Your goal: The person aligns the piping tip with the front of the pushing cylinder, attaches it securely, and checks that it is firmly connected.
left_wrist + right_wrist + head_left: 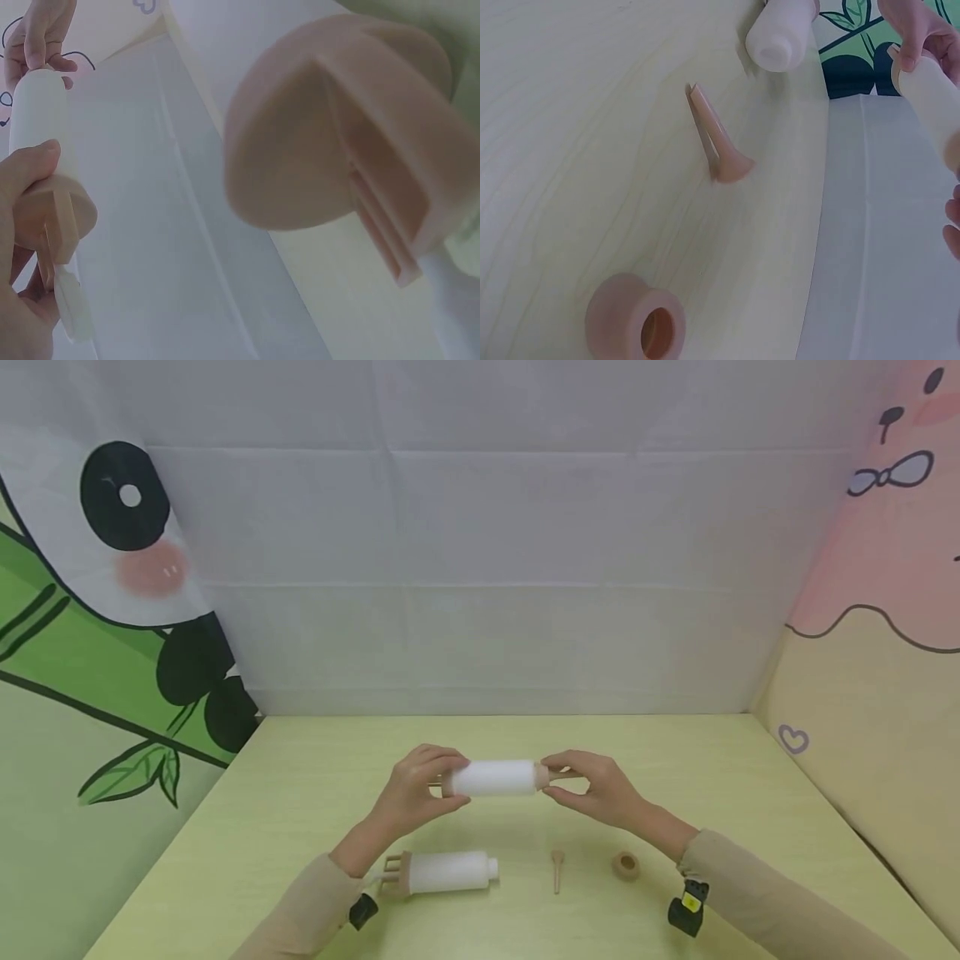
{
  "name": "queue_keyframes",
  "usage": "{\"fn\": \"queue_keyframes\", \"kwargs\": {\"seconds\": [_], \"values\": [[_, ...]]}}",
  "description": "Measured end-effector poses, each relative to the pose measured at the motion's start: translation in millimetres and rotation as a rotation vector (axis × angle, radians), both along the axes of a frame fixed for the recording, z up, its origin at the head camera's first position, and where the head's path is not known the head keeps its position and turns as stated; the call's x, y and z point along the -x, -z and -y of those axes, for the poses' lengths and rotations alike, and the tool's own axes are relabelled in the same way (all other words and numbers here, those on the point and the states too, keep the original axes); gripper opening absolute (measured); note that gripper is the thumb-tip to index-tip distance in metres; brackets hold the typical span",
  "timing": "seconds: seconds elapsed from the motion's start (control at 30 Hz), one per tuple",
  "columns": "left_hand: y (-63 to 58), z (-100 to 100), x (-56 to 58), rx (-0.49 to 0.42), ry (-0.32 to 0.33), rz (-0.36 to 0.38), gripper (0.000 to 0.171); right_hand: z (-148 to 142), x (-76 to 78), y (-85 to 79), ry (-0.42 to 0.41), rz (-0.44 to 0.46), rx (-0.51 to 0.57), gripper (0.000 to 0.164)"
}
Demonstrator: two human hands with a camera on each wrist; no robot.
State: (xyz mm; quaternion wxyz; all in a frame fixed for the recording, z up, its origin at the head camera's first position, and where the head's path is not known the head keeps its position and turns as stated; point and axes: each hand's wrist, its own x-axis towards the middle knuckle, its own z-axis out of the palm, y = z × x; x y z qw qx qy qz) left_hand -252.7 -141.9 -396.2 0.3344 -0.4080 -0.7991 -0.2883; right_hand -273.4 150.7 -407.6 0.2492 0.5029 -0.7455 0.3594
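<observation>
Over the table, a white-barrelled sausage stuffer lies level between both hands. My left hand grips its tan flanged end, where a looped handle sticks out in the left wrist view. At the other end, the thumb and fingertips of my right hand pinch the tan ring cap, from which a thin nozzle points toward the palm. Below the left forearm a second sausage stuffer lies on its side, its end toward the right bare of cap; its flange looms large in the left wrist view.
A loose tan nozzle with a flared end lies on the pale wooden table. Nearer the right forearm is a separate tan ring cap. A white cloth closes off the back, with printed cartoon panels at both sides.
</observation>
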Motion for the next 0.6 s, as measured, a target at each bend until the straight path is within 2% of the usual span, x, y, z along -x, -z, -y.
{"fn": "queue_keyframes", "kwargs": {"seconds": [0.27,0.43,0.6], "values": [[6.1,-2,3.5,-0.009,0.002,0.022,0.045,-3,4.5,3.7,-0.011,0.048,0.045,0.042],[8.7,-2,6.1,-0.012,0.007,0.028,0.044,0,5.0,5.3,-0.028,-0.02,0.048,0.042],[9.8,-3,9.1,-0.01,0.004,0.006,0.045,5,-7.3,-11.3,-0.056,-0.063,0.081,0.041]]}}
